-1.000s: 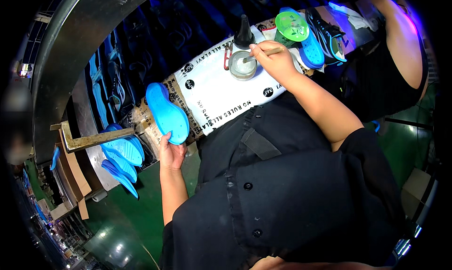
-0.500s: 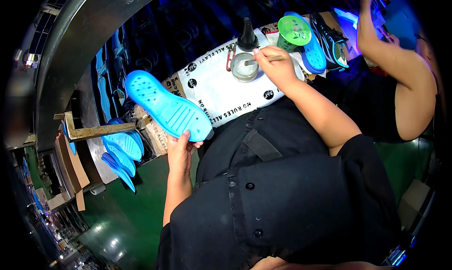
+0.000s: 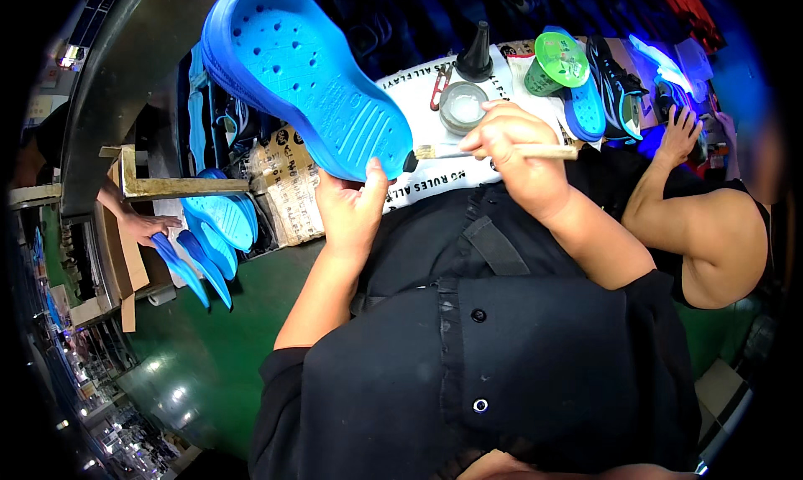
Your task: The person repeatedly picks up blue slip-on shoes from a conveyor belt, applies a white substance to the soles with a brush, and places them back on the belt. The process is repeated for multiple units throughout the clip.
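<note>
A bright blue shoe sole [image 3: 293, 79], with small holes at its wide front and ridges across the heel half, is tilted up in my left hand [image 3: 351, 208]. The thumb lies over its heel edge, close to a black tab [image 3: 410, 161]. My right hand [image 3: 519, 154] is closed around a wooden-handled brush [image 3: 548, 151], whose bristles are at or very near that tab; contact cannot be made out. Behind the right hand a glass jar [image 3: 464, 108] holds a whitish substance. A black cone-tipped bottle [image 3: 476, 53] and red-handled snips [image 3: 440, 87] are beside the jar.
A green-lidded cup [image 3: 556, 62], another blue sole [image 3: 586, 112] and a black shoe [image 3: 617, 87] line the right side. Several blue soles [image 3: 219, 217] are stacked at left, where another person's hand [image 3: 146, 227] touches one. A co-worker's arm [image 3: 694, 221] is at right.
The sole has come up and closer in my left hand. My right hand has brought the brush from the jar to the heel tab. Another person's hand has appeared at the left stack.
</note>
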A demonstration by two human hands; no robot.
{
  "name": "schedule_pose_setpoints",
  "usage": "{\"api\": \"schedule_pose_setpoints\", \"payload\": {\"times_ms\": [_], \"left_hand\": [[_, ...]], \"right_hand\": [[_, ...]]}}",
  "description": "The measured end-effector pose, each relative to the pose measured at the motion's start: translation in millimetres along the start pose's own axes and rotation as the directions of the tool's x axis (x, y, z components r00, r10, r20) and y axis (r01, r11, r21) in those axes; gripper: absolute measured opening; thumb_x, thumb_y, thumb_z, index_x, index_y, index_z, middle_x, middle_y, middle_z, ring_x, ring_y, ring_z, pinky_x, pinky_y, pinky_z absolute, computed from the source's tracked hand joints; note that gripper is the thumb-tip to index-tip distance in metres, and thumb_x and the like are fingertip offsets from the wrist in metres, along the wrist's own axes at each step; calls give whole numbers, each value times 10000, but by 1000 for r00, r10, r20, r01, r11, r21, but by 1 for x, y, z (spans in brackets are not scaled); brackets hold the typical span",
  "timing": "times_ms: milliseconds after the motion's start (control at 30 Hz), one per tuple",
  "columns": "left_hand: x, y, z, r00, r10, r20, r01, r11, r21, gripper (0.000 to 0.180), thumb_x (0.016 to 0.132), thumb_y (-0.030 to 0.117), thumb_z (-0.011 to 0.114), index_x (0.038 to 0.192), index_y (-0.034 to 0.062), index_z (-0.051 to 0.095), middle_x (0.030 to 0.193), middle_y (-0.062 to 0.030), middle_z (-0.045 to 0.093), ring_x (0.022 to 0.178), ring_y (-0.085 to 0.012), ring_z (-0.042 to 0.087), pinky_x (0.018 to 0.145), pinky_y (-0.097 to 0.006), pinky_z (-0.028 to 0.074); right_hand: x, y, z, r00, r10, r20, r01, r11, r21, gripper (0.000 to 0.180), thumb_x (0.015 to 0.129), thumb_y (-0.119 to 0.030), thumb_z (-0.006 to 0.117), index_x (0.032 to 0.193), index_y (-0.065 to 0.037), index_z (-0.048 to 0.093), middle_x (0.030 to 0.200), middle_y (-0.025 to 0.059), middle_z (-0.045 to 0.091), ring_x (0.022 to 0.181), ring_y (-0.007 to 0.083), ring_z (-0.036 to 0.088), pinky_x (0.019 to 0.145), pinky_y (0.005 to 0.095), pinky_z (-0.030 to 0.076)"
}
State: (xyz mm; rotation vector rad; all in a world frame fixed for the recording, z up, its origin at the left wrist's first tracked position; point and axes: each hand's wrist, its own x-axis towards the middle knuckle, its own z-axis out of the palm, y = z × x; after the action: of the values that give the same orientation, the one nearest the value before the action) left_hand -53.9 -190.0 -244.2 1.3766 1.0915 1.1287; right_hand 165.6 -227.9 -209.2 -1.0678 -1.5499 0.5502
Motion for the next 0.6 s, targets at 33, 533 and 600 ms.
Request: {"api": "schedule_pose_setpoints", "payload": {"times_ms": [33,533,600], "left_hand": [[0,0,1,1000,21,2,-21,1000,15,304,852,57,603,1108,-41,473,943,-127,617,775,-160,628,710,-288,516],[1,1,-1,992,119,-39,-120,993,-21,317,845,45,609,1122,-32,476,975,-127,623,816,-164,627,748,-293,509],[0,-1,-1,994,106,-33,-107,994,-25,324,843,46,611,1128,-31,475,979,-128,623,823,-165,626,754,-293,508]], "right_hand": [[1,2,4,998,-69,-9,68,996,-49,199,869,-111,576,719,-8,655,644,73,608,635,224,563,661,331,443],[1,4,12,994,-106,-6,104,984,-142,214,857,-136,597,679,-34,657,624,67,614,614,249,558,701,344,433],[4,2,15,989,-142,32,145,980,-133,216,858,-133,594,676,-33,654,624,66,614,619,249,561,705,346,434]]}}
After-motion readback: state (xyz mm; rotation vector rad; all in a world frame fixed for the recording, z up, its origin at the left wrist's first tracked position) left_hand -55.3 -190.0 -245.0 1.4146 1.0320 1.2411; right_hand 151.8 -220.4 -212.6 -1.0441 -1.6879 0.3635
